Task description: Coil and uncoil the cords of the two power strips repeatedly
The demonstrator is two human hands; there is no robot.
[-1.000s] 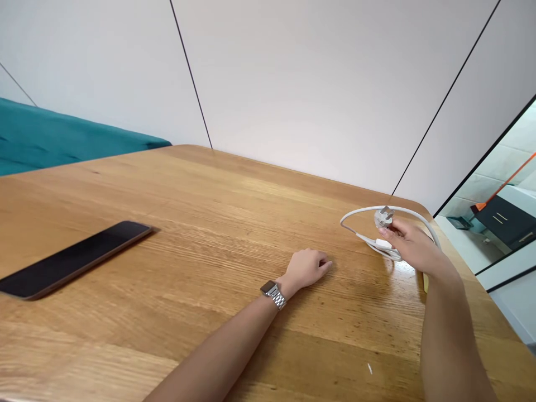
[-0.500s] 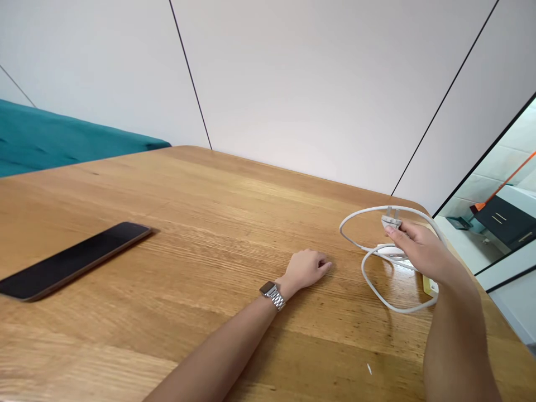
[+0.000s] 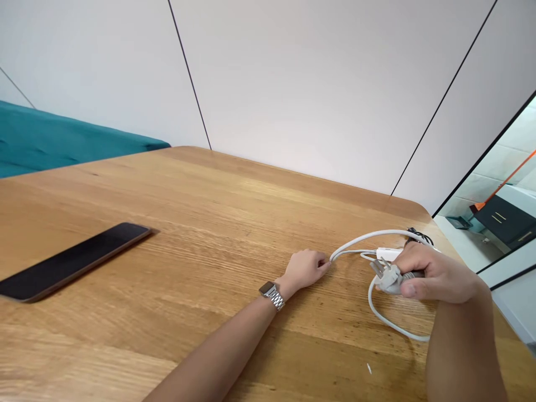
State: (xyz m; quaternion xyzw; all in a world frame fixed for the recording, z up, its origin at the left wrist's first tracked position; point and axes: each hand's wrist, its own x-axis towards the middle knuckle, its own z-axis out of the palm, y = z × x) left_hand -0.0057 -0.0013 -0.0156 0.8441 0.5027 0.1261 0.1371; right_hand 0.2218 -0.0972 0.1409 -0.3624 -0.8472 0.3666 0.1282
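My right hand (image 3: 439, 273) is closed on a white three-pin power plug (image 3: 390, 279), thumb and fingers around its rear. The plug's metal pins point up and to the left. From it a white cable (image 3: 402, 330) runs in loose loops on and above the table. One loop reaches the fingertips of my left hand (image 3: 305, 268), which rests on the wood with its fingers curled; I see nothing inside it. Behind the plug lies a white block (image 3: 387, 254) with a cable at its end, partly hidden by my right hand.
A black-screened tablet (image 3: 75, 259) lies on the wooden table (image 3: 209, 212) at left. A bundled black cord (image 3: 419, 235) sits near the right edge. Near the front is a small white scrap (image 3: 369, 368). A white wall (image 3: 293, 100) stands behind, with a teal seat (image 3: 62, 142) at left.
My right hand has brought the plug lower and nearer, turning its pins leftward. The cable loops shifted, one now reaching my left fingertips, and the black cord came into view. My left hand stayed put.
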